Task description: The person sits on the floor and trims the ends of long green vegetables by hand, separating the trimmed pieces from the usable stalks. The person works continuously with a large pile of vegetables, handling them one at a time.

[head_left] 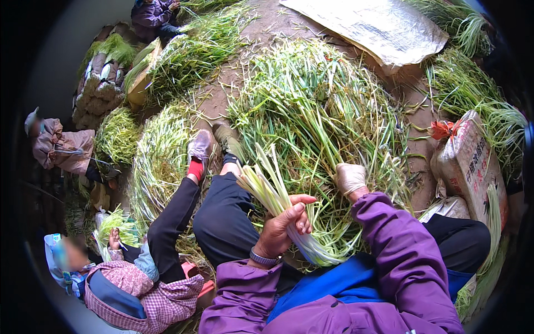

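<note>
My left hand (283, 231), with a grey band at its wrist, holds a bunch of pale leafy stalks (267, 190); their white ends point up and left, and the green ends droop over my lap. To its right, my right hand (349, 178), in a pale glove, is closed around the lower end of some long green stalks (308, 121). These stalks lie over a large heap of green and yellowed stalks (267, 100) in front of me. The fingers of my right hand are partly hidden from this view.
A co-worker (137, 284) sits at the lower left, legs stretched beside mine. More people are at the left and top. A white woven sheet (375, 29) lies beyond the heap. A printed sack (467, 167) stands at the right. Tied bundles (102, 79) are stacked at upper left.
</note>
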The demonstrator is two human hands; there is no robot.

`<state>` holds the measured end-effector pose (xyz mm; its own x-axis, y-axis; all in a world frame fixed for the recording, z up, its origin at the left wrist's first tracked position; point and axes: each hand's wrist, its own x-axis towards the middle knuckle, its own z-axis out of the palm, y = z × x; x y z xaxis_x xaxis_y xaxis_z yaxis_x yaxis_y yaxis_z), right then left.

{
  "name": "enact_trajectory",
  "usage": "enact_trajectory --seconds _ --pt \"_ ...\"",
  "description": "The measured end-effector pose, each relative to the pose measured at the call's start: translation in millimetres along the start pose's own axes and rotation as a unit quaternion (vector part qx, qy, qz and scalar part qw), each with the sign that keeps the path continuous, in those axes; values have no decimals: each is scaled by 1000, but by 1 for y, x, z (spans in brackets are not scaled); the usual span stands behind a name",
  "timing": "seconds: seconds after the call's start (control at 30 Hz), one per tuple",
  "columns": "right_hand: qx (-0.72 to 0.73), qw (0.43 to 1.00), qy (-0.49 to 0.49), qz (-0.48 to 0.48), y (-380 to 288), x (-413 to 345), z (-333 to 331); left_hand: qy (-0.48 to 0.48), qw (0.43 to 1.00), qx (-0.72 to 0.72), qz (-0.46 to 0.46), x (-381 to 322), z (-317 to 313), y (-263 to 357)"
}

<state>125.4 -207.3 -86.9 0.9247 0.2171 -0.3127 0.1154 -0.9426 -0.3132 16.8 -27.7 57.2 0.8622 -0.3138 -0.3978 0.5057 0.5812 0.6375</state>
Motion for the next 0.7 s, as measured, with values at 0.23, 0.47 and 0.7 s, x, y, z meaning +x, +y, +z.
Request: enact_trajectory --seconds 0.23,0.47,0.7 --pt "470 873 81 96 63 -6 -23 19 1000 7 14 0 1 -3" --pt "736 676 -1 27 82 -30 -63 35 999 8 24 2 0 -7" --pt "629 774 -69 -27 8 -73 -54 135 983 109 55 4 -4 -16"
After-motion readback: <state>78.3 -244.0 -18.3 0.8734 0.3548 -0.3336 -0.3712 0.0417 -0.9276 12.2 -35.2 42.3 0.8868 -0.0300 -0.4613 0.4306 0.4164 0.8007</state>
